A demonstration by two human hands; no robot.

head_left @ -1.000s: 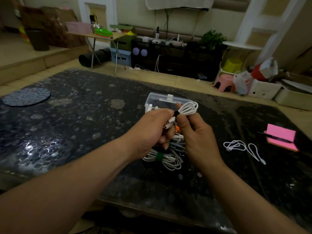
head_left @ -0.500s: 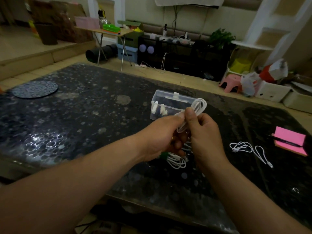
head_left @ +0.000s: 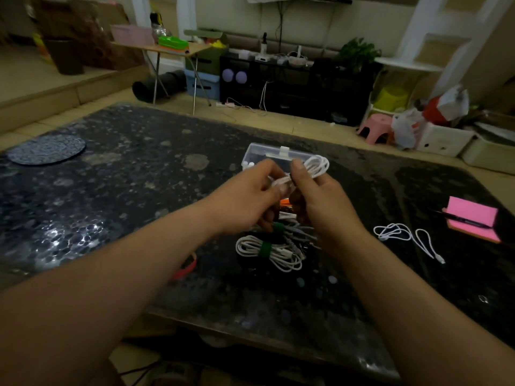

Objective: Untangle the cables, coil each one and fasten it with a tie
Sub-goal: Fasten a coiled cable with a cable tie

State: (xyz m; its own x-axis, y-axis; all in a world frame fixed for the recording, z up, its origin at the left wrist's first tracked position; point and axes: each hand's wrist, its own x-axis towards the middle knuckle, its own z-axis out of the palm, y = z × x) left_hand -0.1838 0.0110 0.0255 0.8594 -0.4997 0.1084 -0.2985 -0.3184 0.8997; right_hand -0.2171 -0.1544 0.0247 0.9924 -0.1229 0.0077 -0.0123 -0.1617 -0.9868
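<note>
Before the clear box (head_left: 267, 151), left hand (head_left: 250, 201) and right hand (head_left: 315, 201) pinch a coiled cable (head_left: 316, 165). Tying seems the step in hand. Next, cinch the tie snug.

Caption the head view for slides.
The left hand and right hand hold a coiled cable above tied coils on the table; a loose cable lies at right.

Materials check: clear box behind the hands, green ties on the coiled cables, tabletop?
Clear box: transparent hard plastic, glossy; you can see through its walls.
Green ties: matte, soft-looking bands, likely fabric hook-and-loop; the weave is too small to tell.
Tabletop: dark, speckled and polished; bright reflections at the left suggest stone or glass, unclear which.
</note>
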